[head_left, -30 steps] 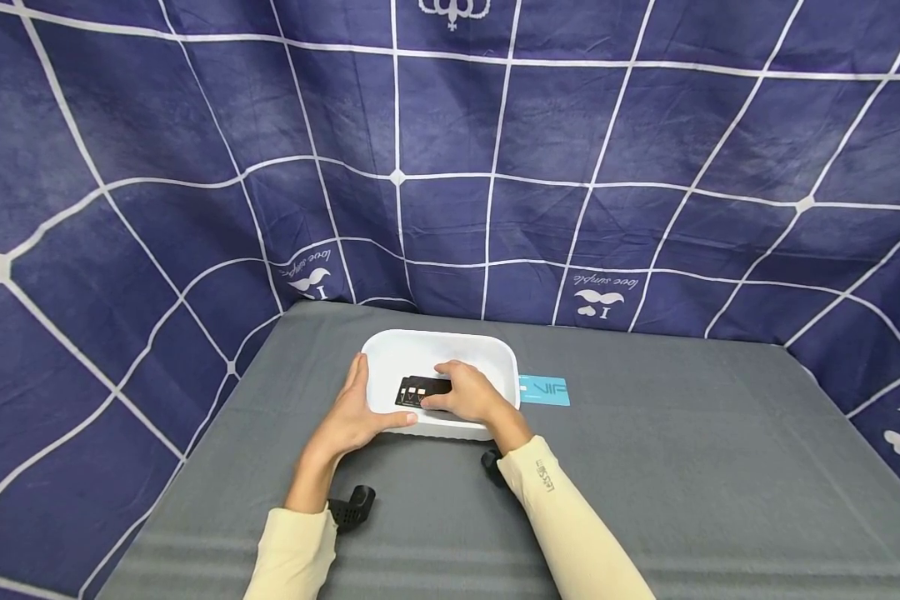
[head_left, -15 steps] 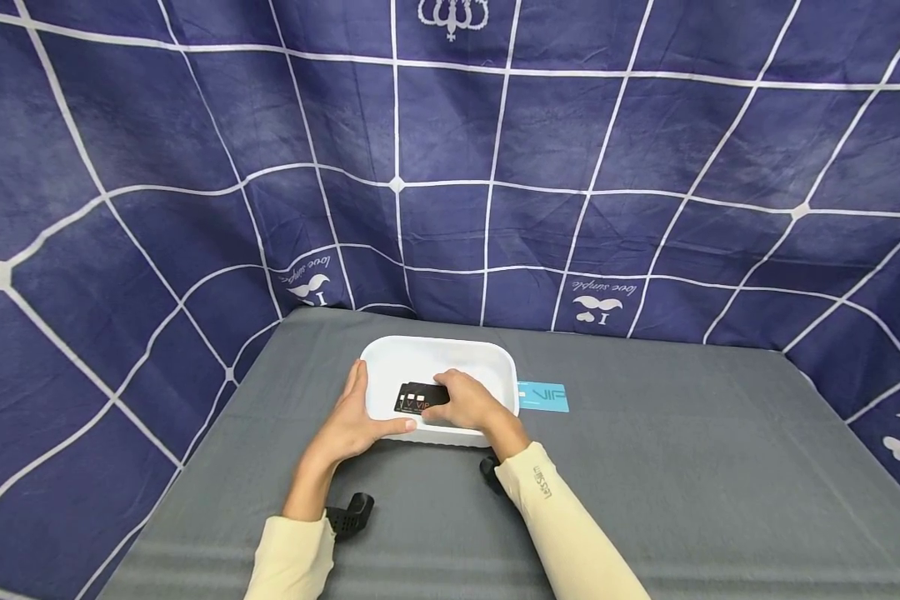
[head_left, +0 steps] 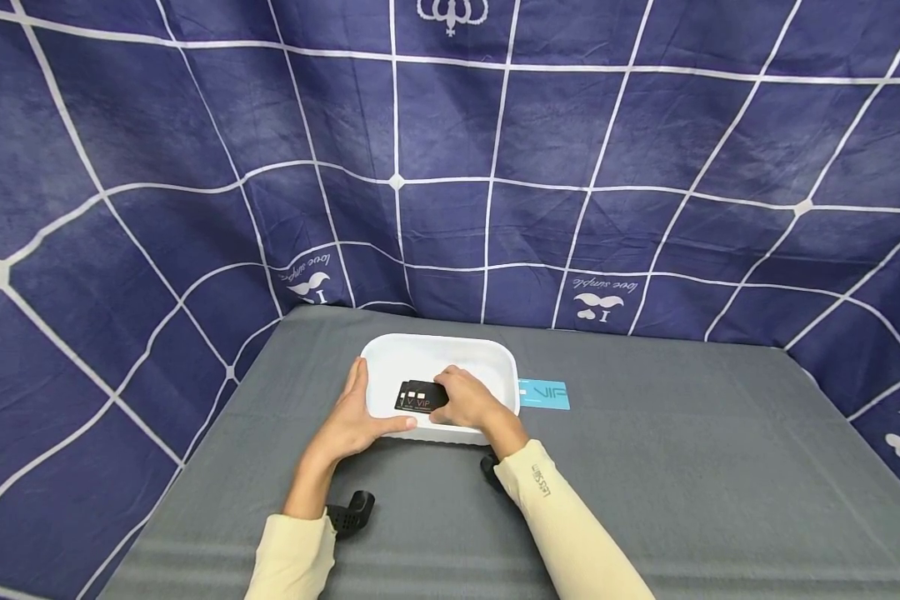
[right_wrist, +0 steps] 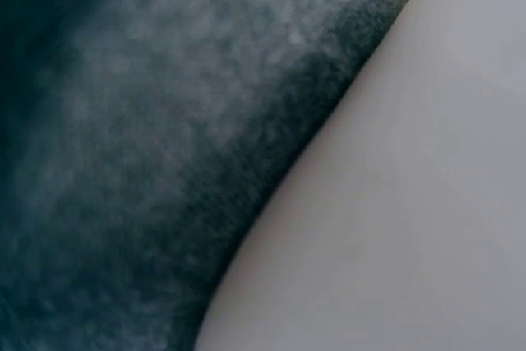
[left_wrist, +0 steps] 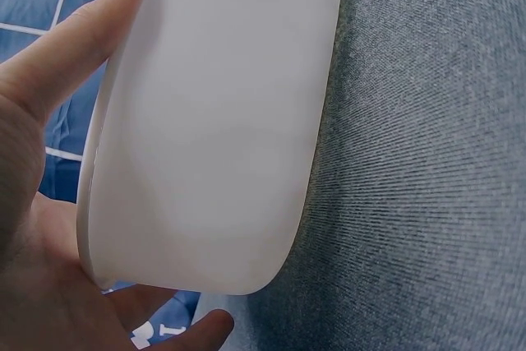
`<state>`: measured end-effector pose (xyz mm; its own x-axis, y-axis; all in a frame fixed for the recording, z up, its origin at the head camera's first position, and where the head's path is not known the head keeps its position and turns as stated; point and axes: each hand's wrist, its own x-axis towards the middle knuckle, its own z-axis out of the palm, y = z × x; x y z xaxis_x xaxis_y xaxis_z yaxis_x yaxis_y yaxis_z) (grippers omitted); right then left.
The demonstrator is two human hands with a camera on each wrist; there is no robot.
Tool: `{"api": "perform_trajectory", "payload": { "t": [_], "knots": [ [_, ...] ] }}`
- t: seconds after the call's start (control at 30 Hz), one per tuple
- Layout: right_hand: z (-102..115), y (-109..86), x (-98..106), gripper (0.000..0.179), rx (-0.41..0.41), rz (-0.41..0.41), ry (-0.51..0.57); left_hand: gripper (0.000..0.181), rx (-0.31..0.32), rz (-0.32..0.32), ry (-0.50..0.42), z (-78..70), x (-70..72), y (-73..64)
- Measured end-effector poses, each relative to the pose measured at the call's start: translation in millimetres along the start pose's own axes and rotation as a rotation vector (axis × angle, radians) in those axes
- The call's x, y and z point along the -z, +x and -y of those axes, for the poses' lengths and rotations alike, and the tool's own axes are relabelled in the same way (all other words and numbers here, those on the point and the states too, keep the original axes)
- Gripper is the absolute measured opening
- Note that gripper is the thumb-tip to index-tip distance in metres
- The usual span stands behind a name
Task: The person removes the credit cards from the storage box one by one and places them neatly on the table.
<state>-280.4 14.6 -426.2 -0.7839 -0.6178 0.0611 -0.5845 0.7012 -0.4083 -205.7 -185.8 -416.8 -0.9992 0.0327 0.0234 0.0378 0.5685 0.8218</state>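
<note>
A white plastic tub stands on the grey cloth. In the head view my left hand spans its near left corner, thumb straight along the front rim and fingers along the end wall. The left wrist view shows the same hand against the outside of the tub. Inside the tub my right hand holds the right end of several overlapping black VIP cards, thumb at the near edge and fingers at the far edge. Its fingers partly hide the cards. Only the tub's outer wall and cloth show in the right wrist view.
A light blue VIP card lies on the grey cloth, against the right end of the tub. Behind the table hangs a navy curtain with white lines. A black wrist camera sits below my left hand.
My right thumb has slid back a little on the black cards, so more of their printed faces shows. The left hand and the tub stay in place.
</note>
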Motion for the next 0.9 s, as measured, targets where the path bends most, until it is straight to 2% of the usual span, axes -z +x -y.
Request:
{"api": "perform_trajectory", "payload": {
  "t": [0.27,0.37,0.5,0.53,0.63,0.77,0.9],
  "knots": [
    [0.4,0.8,-0.8,0.057,-0.039,0.005,-0.006,0.131,-0.004,-0.005,0.003,0.6,-0.2,0.5],
    [0.0,0.6,-0.8,0.049,-0.052,0.011,0.003,0.131,-0.004,-0.003,0.0,0.9,-0.6,0.6],
    [-0.9,0.0,-0.2,0.035,-0.029,0.0,0.007,0.131,-0.002,-0.004,-0.005,1.3,-0.7,0.6],
    [-6.2,1.9,-4.1,0.036,-0.003,-0.017,0.002,0.131,-0.002,-0.005,-0.005,1.3,-0.7,0.6],
    [-6.0,0.9,-1.8,0.041,0.007,-0.019,0.009,0.131,0.002,-0.005,-0.007,1.4,-0.6,0.6],
    [-0.5,-1.1,4.9,0.046,-0.04,0.003,0.034,0.132,0.004,-0.003,-0.014,1.2,-0.5,0.8],
    [-1.4,0.6,4.1,0.048,-0.048,0.014,0.017,0.131,0.008,-0.001,-0.018,0.6,-0.3,0.8]
  ]
}}
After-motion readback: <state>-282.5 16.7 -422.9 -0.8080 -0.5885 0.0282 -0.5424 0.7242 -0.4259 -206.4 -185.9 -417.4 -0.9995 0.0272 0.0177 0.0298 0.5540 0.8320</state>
